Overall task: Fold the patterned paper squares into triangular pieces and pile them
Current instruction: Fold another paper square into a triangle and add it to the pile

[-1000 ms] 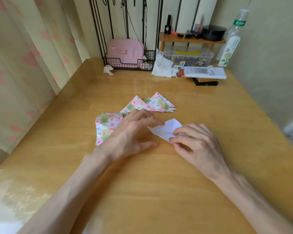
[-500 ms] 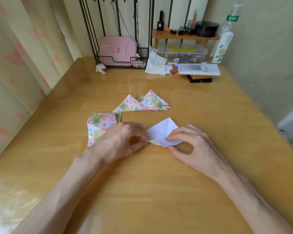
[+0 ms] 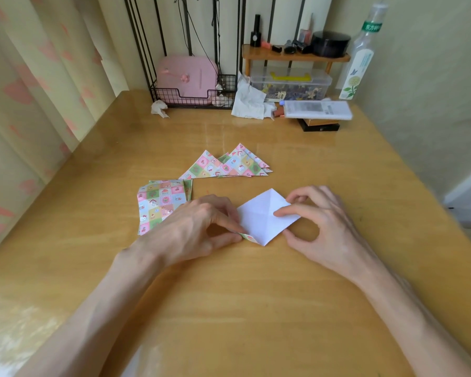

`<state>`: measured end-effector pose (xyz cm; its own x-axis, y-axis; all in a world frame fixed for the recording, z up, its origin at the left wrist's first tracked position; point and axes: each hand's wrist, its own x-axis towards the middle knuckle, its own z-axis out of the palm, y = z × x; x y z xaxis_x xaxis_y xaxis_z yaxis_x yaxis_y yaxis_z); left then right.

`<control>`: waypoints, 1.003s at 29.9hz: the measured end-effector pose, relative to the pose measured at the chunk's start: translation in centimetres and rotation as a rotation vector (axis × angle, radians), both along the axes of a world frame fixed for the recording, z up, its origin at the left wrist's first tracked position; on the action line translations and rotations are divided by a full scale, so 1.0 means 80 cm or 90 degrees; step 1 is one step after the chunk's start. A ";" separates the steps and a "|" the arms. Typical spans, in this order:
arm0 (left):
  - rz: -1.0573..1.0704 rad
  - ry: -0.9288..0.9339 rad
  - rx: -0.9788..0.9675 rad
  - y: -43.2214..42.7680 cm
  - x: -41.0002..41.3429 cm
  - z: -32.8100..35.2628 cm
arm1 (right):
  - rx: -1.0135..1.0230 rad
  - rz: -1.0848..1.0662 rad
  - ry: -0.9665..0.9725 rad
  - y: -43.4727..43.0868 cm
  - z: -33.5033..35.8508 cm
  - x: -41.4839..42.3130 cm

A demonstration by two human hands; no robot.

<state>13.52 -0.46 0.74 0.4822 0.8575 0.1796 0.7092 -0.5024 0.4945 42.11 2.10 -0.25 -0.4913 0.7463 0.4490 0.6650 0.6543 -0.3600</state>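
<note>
The paper square (image 3: 261,213) lies white side up on the surface (image 3: 256,295), a diamond between my hands. My left hand (image 3: 191,229) fingers pinch its raised left corner. My right hand (image 3: 324,221) forefinger pins its right half, so I judge the fold travels rightwards.

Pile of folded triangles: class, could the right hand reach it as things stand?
Probably yes: only bare table separates the right hand from the triangles, though it is pressing on the white paper.
</note>
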 end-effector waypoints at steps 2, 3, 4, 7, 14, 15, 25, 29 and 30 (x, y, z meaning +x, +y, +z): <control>-0.012 0.010 0.003 -0.001 0.003 -0.001 | -0.004 0.004 -0.007 -0.001 0.000 -0.001; -0.017 0.013 0.006 -0.001 0.005 -0.001 | -0.009 0.005 -0.010 -0.001 0.000 -0.001; -0.022 0.012 0.008 -0.002 0.006 -0.001 | -0.013 0.006 -0.014 0.000 0.000 0.000; -0.031 0.003 0.016 -0.002 0.009 -0.002 | -0.011 0.007 -0.024 0.000 0.000 0.000; -0.013 -0.046 0.044 -0.003 0.011 0.001 | -0.032 0.010 -0.023 -0.001 -0.003 0.001; -0.011 -0.058 0.045 -0.004 0.012 0.002 | -0.027 0.012 -0.020 -0.002 -0.002 -0.001; 0.046 -0.130 0.000 -0.006 0.023 -0.001 | -0.112 0.082 0.057 -0.011 -0.003 -0.022; 0.066 -0.064 -0.002 -0.002 0.015 -0.004 | -0.170 0.087 0.067 -0.007 0.002 -0.016; 0.074 -0.062 -0.012 -0.002 0.014 -0.006 | -0.184 0.083 0.078 -0.007 0.003 -0.017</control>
